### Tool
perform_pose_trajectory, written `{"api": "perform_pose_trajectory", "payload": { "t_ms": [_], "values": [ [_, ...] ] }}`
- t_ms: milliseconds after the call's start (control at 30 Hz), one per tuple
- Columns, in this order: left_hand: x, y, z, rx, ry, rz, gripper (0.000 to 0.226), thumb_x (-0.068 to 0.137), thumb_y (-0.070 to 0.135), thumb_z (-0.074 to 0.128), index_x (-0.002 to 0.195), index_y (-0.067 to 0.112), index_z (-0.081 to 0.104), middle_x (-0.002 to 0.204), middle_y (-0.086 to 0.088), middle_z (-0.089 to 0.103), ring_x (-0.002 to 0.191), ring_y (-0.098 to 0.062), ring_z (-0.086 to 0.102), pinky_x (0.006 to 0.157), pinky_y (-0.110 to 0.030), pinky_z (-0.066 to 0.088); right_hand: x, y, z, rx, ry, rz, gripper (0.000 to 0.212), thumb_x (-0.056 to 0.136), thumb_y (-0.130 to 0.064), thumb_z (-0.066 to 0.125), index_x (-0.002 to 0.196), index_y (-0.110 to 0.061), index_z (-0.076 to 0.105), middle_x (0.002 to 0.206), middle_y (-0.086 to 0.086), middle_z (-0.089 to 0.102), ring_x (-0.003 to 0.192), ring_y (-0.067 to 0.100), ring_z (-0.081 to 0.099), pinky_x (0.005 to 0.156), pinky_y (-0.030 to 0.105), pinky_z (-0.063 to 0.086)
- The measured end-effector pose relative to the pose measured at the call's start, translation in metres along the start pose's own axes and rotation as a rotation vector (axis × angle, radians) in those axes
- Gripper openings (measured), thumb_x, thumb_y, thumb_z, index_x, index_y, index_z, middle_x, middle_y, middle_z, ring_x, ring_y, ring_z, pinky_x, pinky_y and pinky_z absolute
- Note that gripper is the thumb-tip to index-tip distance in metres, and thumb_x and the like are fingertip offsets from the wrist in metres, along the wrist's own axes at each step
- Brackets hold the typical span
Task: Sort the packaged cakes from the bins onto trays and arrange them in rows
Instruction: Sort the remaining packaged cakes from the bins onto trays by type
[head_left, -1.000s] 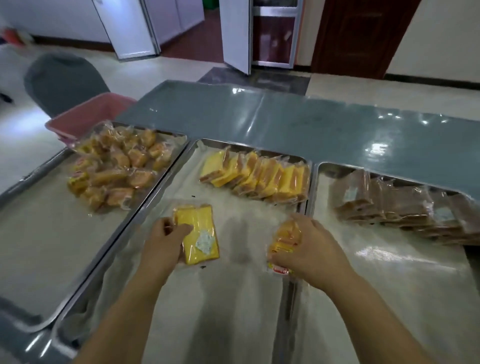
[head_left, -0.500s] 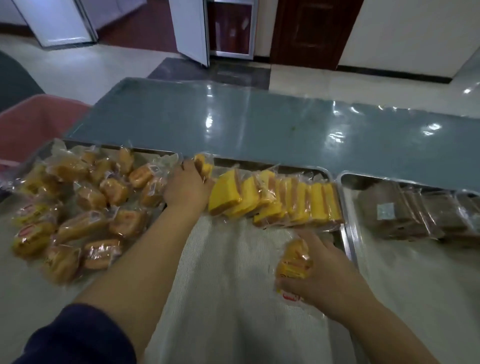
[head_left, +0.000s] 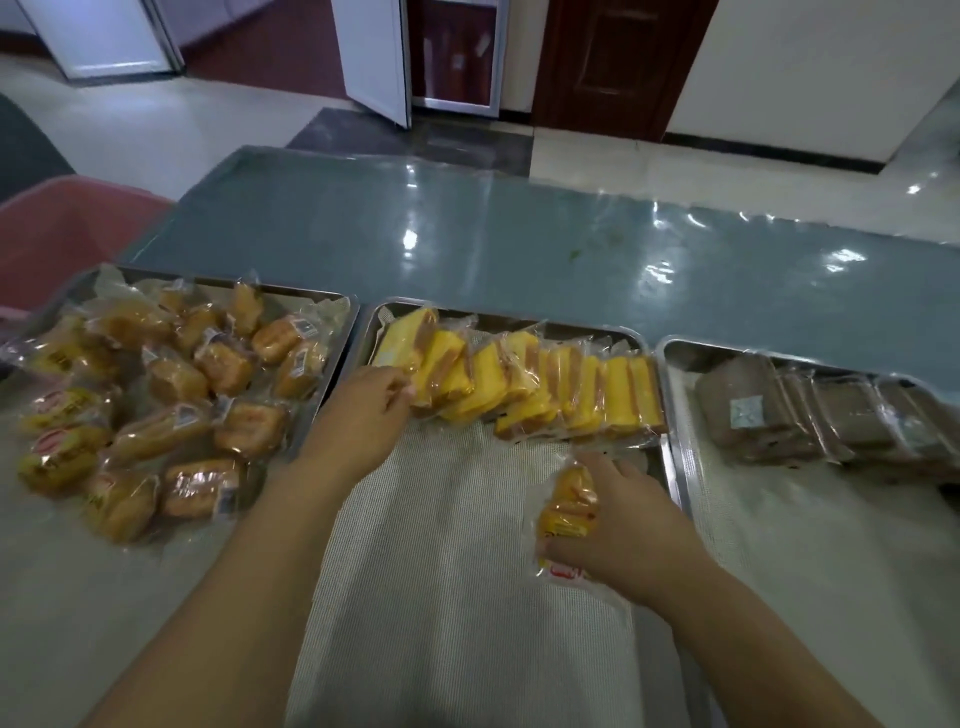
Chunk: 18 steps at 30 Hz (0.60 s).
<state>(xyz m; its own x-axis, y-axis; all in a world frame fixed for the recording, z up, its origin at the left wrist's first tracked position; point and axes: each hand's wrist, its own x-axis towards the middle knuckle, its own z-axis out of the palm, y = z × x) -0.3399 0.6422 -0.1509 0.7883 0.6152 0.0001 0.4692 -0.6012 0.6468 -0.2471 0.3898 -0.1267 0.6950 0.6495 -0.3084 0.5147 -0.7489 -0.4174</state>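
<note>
Roughly midway, I judge: the yellow cake row (head_left: 519, 384) lines the middle tray's (head_left: 441, 519) far edge, left hand (head_left: 358, 415) touching its left end (grip unclear), right hand (head_left: 628, 525) clutching an orange packet (head_left: 569, 501) not yet placed, left-tray cakes (head_left: 176, 379) jumbled.

Left hand (head_left: 358, 415), right hand (head_left: 623, 525), forearms seemingly bare

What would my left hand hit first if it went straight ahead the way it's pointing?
The left hand points up and right at the row of yellow cakes. It would meet the leftmost pack first; the fingertips look almost on it, though contact is unclear.
</note>
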Motion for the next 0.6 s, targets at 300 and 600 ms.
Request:
{"api": "perform_pose_trajectory", "payload": {
  "t_ms": [300, 600],
  "values": [
    [-0.156, -0.019, -0.023, 0.163, -0.068, -0.193, 0.019, 0.091, 0.044, 0.054, 0.096, 0.028, 0.062, 0.089, 0.014, 0.060, 0.080, -0.003, 0.055, 0.068, -0.024, 0.043, -0.019, -0.032, 0.018, -0.001, -0.088, -0.148, 0.094, 0.063, -0.055, 0.076, 0.141, -0.034, 0.028, 0.130, -0.002, 0.044, 0.115, 0.021, 0.045, 0.089, 0.036, 0.046],
    [-0.238, -0.088, -0.076, 0.204, -0.030, -0.395, 0.019, 0.089, 0.043, 0.055, 0.098, 0.029, 0.064, 0.094, 0.011, 0.061, 0.085, -0.009, 0.058, 0.077, -0.032, 0.051, -0.021, -0.133, 0.070, -0.039, -0.169, -0.358, 0.091, 0.067, -0.055, 0.074, 0.142, -0.032, 0.028, 0.130, -0.002, 0.044, 0.118, 0.021, 0.043, 0.091, 0.036, 0.044]
  ]
}}
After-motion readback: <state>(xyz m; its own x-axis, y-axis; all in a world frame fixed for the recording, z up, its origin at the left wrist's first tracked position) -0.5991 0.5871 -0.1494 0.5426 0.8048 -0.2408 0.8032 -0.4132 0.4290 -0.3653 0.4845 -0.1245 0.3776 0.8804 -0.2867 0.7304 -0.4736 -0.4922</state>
